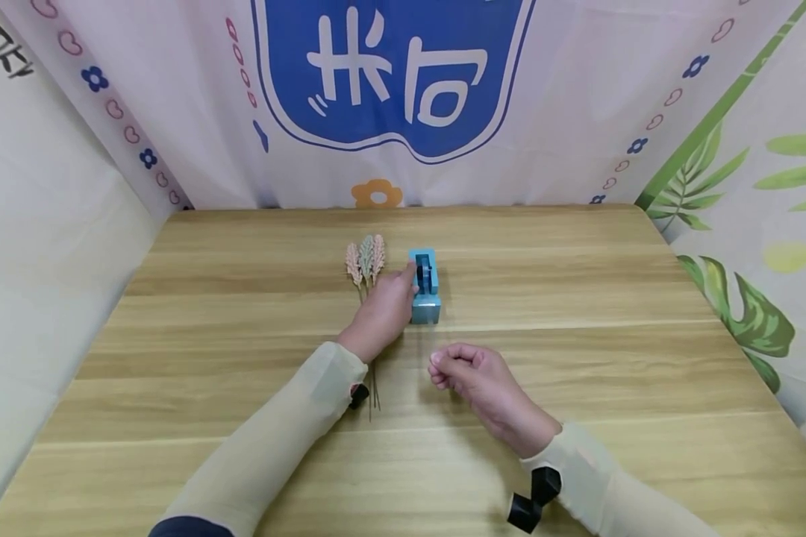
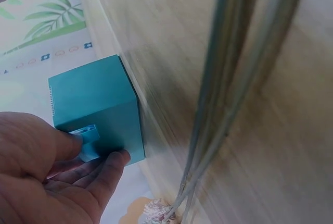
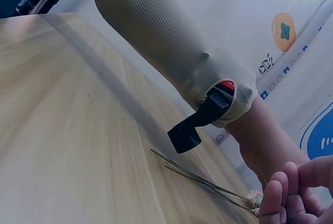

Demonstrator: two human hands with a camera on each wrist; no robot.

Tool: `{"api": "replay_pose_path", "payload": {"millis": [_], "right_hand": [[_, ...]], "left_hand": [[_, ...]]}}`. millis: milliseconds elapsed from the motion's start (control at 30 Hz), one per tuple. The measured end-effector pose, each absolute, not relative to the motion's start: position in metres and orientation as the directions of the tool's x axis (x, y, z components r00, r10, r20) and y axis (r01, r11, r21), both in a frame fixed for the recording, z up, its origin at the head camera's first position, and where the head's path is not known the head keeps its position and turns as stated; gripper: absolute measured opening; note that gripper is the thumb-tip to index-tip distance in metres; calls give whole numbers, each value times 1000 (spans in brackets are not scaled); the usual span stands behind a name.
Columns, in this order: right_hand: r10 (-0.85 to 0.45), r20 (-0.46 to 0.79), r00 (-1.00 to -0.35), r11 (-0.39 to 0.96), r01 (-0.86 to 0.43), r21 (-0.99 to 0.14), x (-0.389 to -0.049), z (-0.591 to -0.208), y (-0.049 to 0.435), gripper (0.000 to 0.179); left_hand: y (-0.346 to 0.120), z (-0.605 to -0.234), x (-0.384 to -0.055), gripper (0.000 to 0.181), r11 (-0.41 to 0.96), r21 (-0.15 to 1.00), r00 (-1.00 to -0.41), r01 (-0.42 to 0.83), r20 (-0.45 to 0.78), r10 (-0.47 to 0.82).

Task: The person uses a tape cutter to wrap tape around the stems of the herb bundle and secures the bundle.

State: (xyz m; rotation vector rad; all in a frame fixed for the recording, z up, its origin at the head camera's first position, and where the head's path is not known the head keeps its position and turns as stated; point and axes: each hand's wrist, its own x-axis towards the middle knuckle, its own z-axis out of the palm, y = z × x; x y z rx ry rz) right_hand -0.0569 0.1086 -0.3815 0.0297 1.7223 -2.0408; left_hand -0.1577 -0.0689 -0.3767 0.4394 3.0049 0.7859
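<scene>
A blue tape dispenser point(image 1: 426, 312) stands on the wooden table, its roll showing in the top slot. My left hand point(image 1: 381, 312) grips its left side; in the left wrist view the thumb and fingers point(image 2: 106, 179) hold the dispenser's side wall point(image 2: 99, 91). From its front end a faint clear strip of tape point(image 1: 425, 341) runs toward me. My right hand point(image 1: 480, 384) pinches the end of that strip between thumb and forefinger, in front of the dispenser and to the right. Artificial flower sprigs point(image 1: 366, 257), pink and pale green, lie left of the dispenser, their stems passing beneath the left forearm.
A light wooden table point(image 1: 578, 298) spreads around both hands. Behind it hangs a white curtain point(image 1: 551, 164) with a blue emblem and printed flowers. Leaf-patterned cloth point(image 1: 752, 224) borders the right side. A small black camera point(image 1: 533, 500) is strapped at the right wrist.
</scene>
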Motion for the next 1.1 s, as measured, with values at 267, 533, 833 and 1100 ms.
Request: {"api": "replay_pose_path", "payload": {"millis": [267,533,833,1100], "right_hand": [[-319,-338,-885,-111,390,-914,-52,-381,108,9],[-316,-339,-886,-118,392,-913,-52,-382,108,9],[-316,-331,-889,-123,385,-915,-53,-381,111,12],[-331,-320,-888,-119,376,-919,-53,-380,113,8]], "left_hand": [[-68,-377,-158,51,843,457,-958,282,82,276],[-73,-375,-161,55,830,475,-948,292,30,317],[-93,-371,-152,48,770,596,-965,226,30,259],[-117,-361,-137,17,824,567,-998,20,-32,46]]}}
